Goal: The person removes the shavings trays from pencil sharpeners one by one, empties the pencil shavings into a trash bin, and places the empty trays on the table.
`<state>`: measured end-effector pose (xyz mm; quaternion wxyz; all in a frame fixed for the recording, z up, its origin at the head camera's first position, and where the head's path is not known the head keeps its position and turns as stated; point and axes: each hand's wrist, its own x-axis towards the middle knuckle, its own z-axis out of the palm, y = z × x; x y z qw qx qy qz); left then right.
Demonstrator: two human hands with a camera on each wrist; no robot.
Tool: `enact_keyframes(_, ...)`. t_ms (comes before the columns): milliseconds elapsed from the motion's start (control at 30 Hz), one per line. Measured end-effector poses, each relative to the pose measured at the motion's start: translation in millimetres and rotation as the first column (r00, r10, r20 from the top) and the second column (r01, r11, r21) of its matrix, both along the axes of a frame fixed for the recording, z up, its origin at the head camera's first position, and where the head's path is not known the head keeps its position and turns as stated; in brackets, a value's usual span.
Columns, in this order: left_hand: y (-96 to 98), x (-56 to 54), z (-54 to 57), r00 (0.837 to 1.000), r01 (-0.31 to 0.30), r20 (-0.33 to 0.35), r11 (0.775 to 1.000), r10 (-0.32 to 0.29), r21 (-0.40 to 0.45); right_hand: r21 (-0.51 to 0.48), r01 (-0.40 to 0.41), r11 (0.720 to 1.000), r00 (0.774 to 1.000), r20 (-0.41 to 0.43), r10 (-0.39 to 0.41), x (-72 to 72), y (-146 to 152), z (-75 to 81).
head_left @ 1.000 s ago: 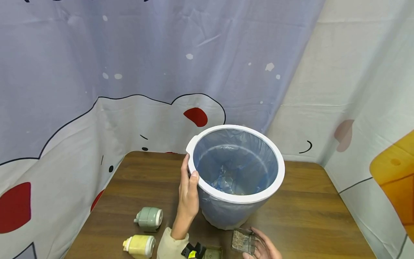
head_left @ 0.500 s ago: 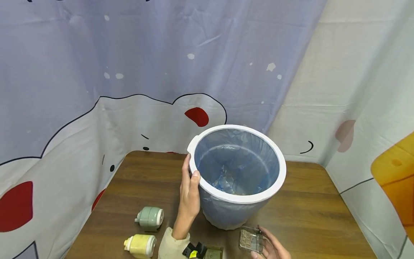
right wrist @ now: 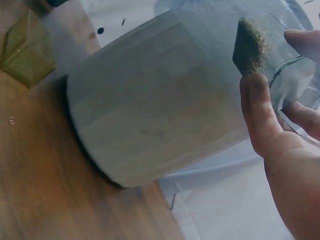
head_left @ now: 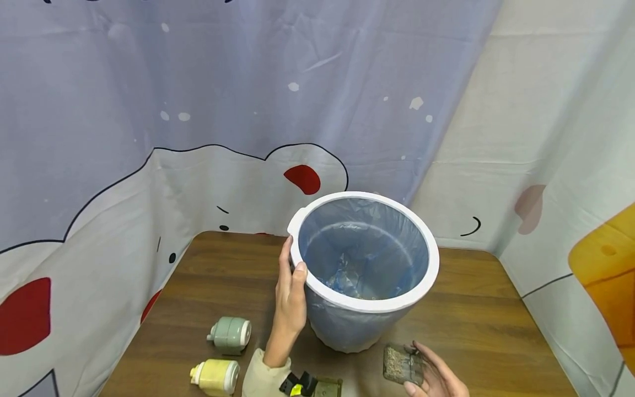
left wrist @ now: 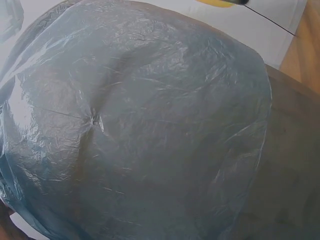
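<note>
A trash bin (head_left: 367, 331) with a white rim and a bluish plastic liner stands upright on the table. My left hand (head_left: 289, 303) holds its left side just below the rim, thumb at the near edge; some fingers are hidden behind the bin. In the left wrist view the crinkled liner (left wrist: 165, 115) fills most of the picture. My right hand (head_left: 439, 377) pinches a small clear box (head_left: 397, 364) between thumb and fingers, right of the bin's base. Tan crumbly grains (right wrist: 257, 47) lie inside that box, gathered toward one end.
A green bottle-shaped container (head_left: 230, 333) and a yellow one (head_left: 215, 376) lie on the table at left. An olive see-through box (right wrist: 30, 52) sits near my left wrist. Curtain (head_left: 238, 82) closes off the table's back and sides.
My right hand has moved right, away from the bin's base, carrying the clear box, which has turned slightly. My left hand and the bin have stayed in place.
</note>
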<state>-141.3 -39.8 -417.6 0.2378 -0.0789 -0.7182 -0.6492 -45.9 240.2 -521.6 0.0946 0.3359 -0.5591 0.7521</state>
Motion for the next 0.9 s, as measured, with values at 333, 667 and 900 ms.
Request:
enact_keyframes(333, -0.9, -0.2, -1.9, 1.0, -0.006, 0.01, 1.0, 0.006, -0.01, 0.018, -0.025, 1.0, 1.0, 0.012, 0.025, 2.9, 1.3, 13.3)
enact_keyframes(667, -1.2, 0.6, -1.6, 1.0, -0.004, 0.013, 1.0, 0.004, -0.008, 0.035, -0.045, 0.998, 0.999, 0.005, 0.045, 4.6, 4.7, 30.1)
enact_keyframes(900, -1.5, -0.1, -2.4, 1.0, -0.004, 0.018, 1.0, 0.004, -0.007, 0.024, -0.018, 1.0, 0.999, -0.048, 0.019, 5.4, 6.7, 45.9)
